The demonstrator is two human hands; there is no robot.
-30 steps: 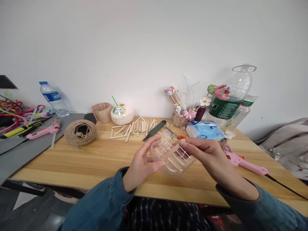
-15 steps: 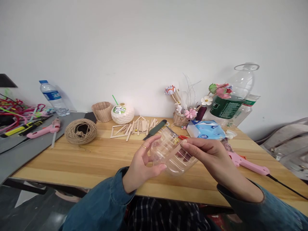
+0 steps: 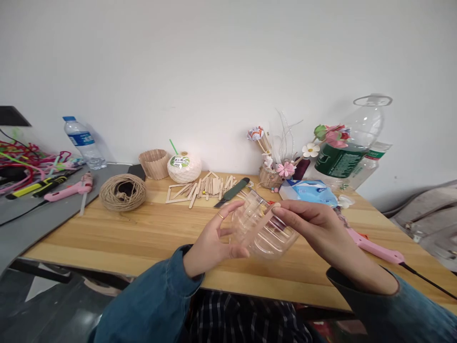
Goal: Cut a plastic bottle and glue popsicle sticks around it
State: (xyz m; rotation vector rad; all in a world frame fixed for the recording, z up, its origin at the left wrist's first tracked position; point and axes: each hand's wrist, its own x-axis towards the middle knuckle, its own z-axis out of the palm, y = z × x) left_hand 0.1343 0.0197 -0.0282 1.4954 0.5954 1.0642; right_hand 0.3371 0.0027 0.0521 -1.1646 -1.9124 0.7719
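In the head view, my left hand (image 3: 210,245) is curled round the near-left end of a clear ribbed plastic bottle piece (image 3: 273,243), thumb on the near side and fingers on the far side. The piece is tilted just above the table. My right hand (image 3: 316,228) pinches the upper end of a flat wooden craft stick (image 3: 260,226) between thumb and fingertips. The stick slants across the bottle piece, its lower end near my left thumb. Whether it touches the plastic I cannot tell.
Behind my hands lie loose craft sticks (image 3: 213,186) and a green-handled cutter (image 3: 236,189). A twine roll (image 3: 122,193) sits left. On the right are a tissue pack (image 3: 310,192), a corded pink glue gun (image 3: 380,250) and a large bottle (image 3: 367,126). Another glue gun (image 3: 66,191) lies far left.
The view has shifted slightly, so most things appear a little farther right. My hands keep the same hold on the bottle piece and the craft stick.
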